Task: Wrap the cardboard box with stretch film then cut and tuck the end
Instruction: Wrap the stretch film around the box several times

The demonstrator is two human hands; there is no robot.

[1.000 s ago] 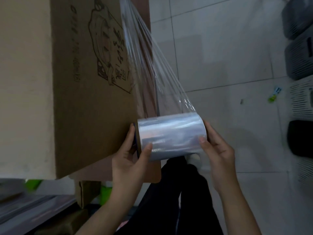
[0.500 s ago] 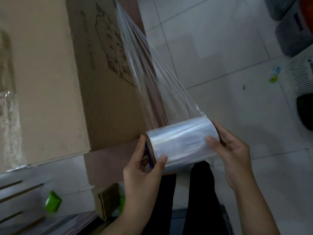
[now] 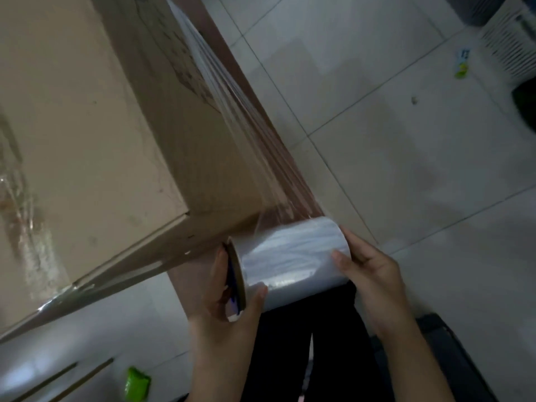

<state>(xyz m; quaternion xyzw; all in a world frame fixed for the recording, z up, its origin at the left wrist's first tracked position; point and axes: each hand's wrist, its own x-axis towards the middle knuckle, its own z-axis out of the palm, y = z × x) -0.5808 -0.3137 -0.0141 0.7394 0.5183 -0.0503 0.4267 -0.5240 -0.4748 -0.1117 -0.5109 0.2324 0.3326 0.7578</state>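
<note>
The large brown cardboard box fills the upper left, its top and left side cut off by the edge of the view. At its near right corner, just beside the cardboard, is the one shiny cylindrical roll of clear stretch film, held level between two hands. A taut sheet of film runs from the roll up along the box's right side to the top of the view. A crinkled band of film already lies across the box's left part.

The left hand grasps the roll's left end, with the thumb curled onto the film surface and the fingers behind the cardboard core. A blue mark shows there. The right hand grasps the right end, thumb on the film. Its fingers curl round the far rim and are partly hidden.

Under the stretched sheet runs a reddish-brown strip; what it is cannot be told. The printing on the box's side is blurred and unreadable.

Below the roll are the person's black trousers. The pale tiled floor carries two small green things: a bright green lump at lower left and a green-yellow wrapper at upper right. One white slatted basket is cut off in the top right corner.
</note>
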